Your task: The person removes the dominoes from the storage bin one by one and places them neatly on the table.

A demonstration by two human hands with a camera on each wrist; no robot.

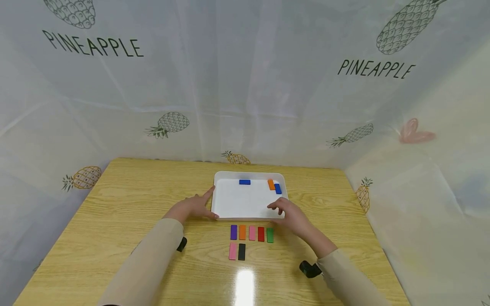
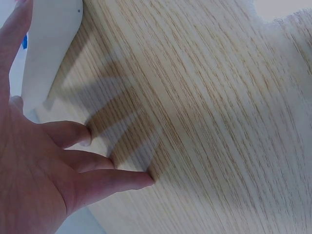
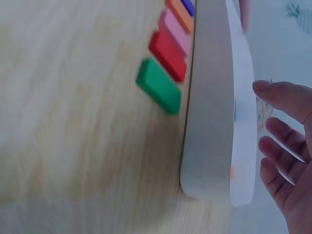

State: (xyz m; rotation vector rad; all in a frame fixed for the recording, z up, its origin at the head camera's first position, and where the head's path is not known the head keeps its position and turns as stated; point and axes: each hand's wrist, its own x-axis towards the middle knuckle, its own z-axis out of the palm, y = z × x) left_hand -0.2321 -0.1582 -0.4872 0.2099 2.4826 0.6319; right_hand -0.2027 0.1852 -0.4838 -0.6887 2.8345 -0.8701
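Note:
A shallow white tray (image 1: 241, 203) lies on the table with two blue blocks and an orange block (image 1: 271, 184) inside, near its far side. My left hand (image 1: 193, 207) is at the tray's left side, its thumb by the near corner and its index finger along the rim. In the left wrist view, the other fingers (image 2: 117, 181) reach down to the wood. Over the tray's near right corner hovers my right hand (image 1: 292, 216), fingers loosely bent, with nothing visible between them. Just before the tray, a row holds purple, orange, pink, red and green blocks (image 1: 270, 235).
Closer to me lie another pink block (image 1: 232, 251) and a black block (image 1: 241, 251). The wooden table (image 1: 153, 187) meets a pale curtain printed with pineapples (image 1: 268, 106) at the back. A bright glare spot shows on the wood in front.

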